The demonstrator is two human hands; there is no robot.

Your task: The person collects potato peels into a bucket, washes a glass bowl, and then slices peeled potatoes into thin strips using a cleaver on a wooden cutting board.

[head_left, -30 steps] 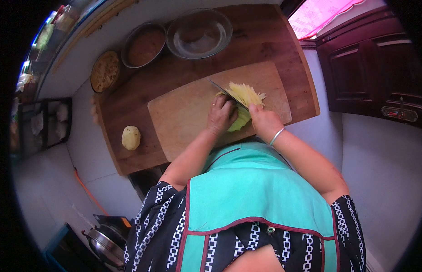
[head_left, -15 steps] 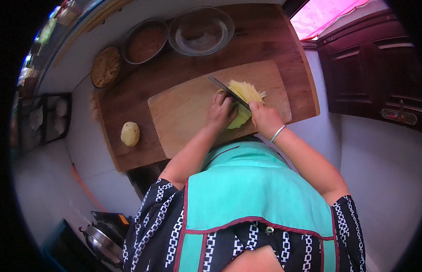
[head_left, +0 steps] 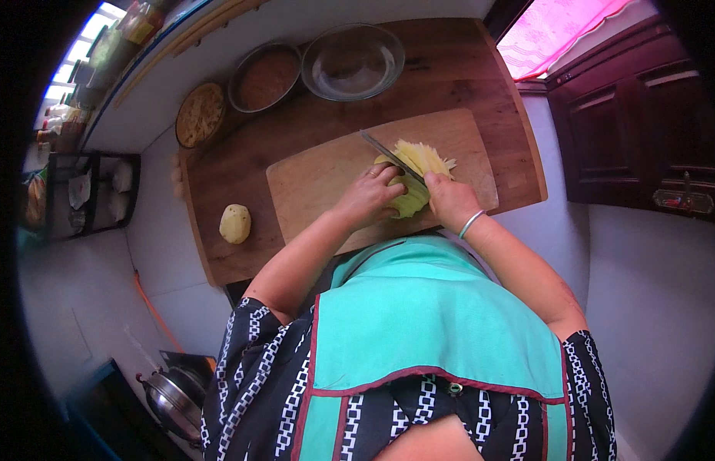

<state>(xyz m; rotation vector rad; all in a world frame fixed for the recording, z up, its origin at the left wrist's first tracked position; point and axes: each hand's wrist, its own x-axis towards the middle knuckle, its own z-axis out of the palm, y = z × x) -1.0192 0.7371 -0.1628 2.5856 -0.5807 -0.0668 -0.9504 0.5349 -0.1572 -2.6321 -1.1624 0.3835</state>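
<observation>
My right hand (head_left: 453,203) is closed round the handle of a kitchen knife (head_left: 393,153), whose blade slants up and left over the wooden cutting board (head_left: 311,180). Just left of the blade, my left hand (head_left: 366,197) rests its bent fingers on a fanned stack of pale green-yellow potato slices (head_left: 413,199). Thin potato strips (head_left: 425,157) lie heaped on the blade's far side. Where the edge meets the slices is partly hidden by my fingers. A whole peeled potato (head_left: 235,223) sits on the table, left of the board.
Along the back of the wooden table (head_left: 457,73) stand a clear glass bowl (head_left: 353,61), a metal bowl (head_left: 265,77) with reddish-brown contents, and a round basket (head_left: 200,115) holding pale pieces. A metal pot (head_left: 173,403) is at the lower left, a dark cabinet door (head_left: 626,131) at right.
The whole view has shifted slightly. My left fingers, tightly bent against the blade before, now reach further out over the slices. My right hand still holds the knife at a similar slant.
</observation>
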